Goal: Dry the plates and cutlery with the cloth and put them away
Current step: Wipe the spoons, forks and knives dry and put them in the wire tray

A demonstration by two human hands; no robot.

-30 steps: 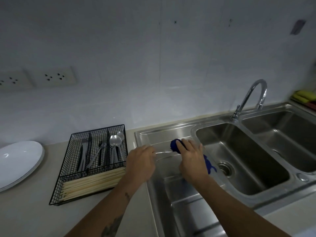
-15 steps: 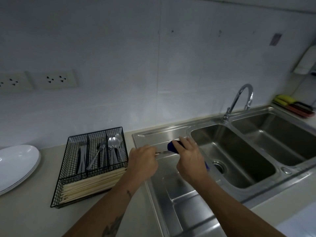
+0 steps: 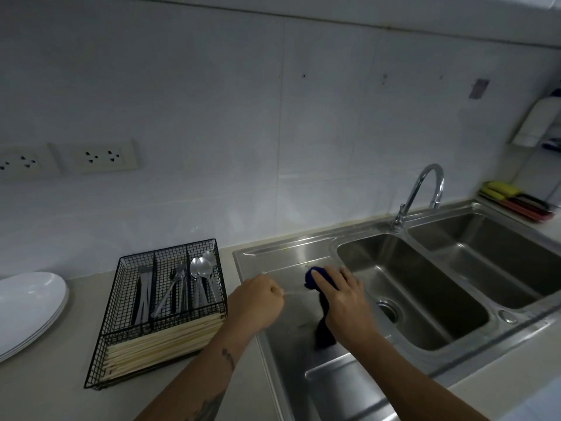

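Observation:
My left hand point(image 3: 256, 302) grips the handle of a thin metal piece of cutlery point(image 3: 293, 292) over the sink's draining board. My right hand point(image 3: 343, 299) holds a dark blue cloth point(image 3: 323, 326) wrapped round the other end, which the cloth hides. A black wire cutlery basket point(image 3: 158, 317) stands on the counter to the left, with knives, forks and spoons point(image 3: 202, 268) upright in its back compartments and pale chopsticks point(image 3: 161, 344) lying across the front. White plates point(image 3: 27, 305) are stacked at the far left.
A steel double sink point(image 3: 403, 287) with a curved tap point(image 3: 425, 189) fills the right side. Yellow and red items point(image 3: 513, 199) lie on the back right ledge under a white wall dispenser point(image 3: 534, 123). Wall sockets point(image 3: 100, 156) sit above the counter.
The view has tilted up and shifted. Both hands stay over the draining board; the right hand has slid the cloth slightly along the cutlery and more cloth hangs below it.

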